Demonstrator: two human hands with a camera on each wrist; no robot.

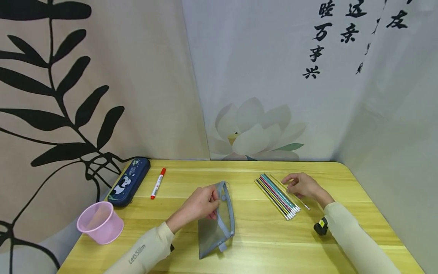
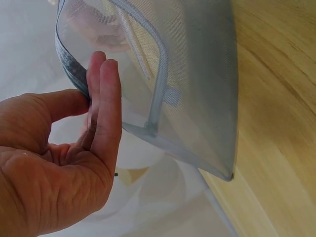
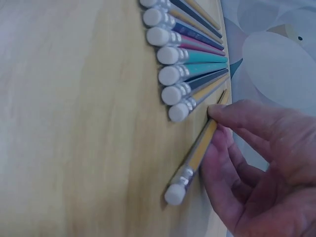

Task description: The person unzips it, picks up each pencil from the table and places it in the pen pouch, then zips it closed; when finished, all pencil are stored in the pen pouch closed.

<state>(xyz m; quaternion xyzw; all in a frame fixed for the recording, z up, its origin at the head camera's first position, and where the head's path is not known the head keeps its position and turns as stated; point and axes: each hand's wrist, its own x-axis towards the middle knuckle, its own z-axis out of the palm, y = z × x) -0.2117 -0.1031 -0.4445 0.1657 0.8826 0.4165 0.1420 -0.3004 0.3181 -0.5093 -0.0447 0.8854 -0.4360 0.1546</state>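
With thumb and fingers my left hand (image 1: 202, 202) pinches the edge of a grey mesh zip pouch (image 1: 207, 238). The pouch's mouth gapes, and its lower part touches the table. In the left wrist view the pouch (image 2: 202, 89) is see-through, its zip edge between thumb and fingers. My right hand (image 1: 302, 185) pinches a yellow pencil (image 3: 201, 148) with a white eraser. This pencil lies slanted at the right of a row of pencils (image 1: 278, 196) in several colours, erasers toward me. In the right wrist view their white erasers (image 3: 169, 75) line up beside the held pencil.
A pink cup (image 1: 100, 224) stands at the table's left edge. Behind it lies a dark blue pencil case (image 1: 130, 182) with a panda picture. A red-capped white marker (image 1: 158, 184) lies between the case and the pouch. Printed curtains hang behind the wooden table (image 1: 253, 251).
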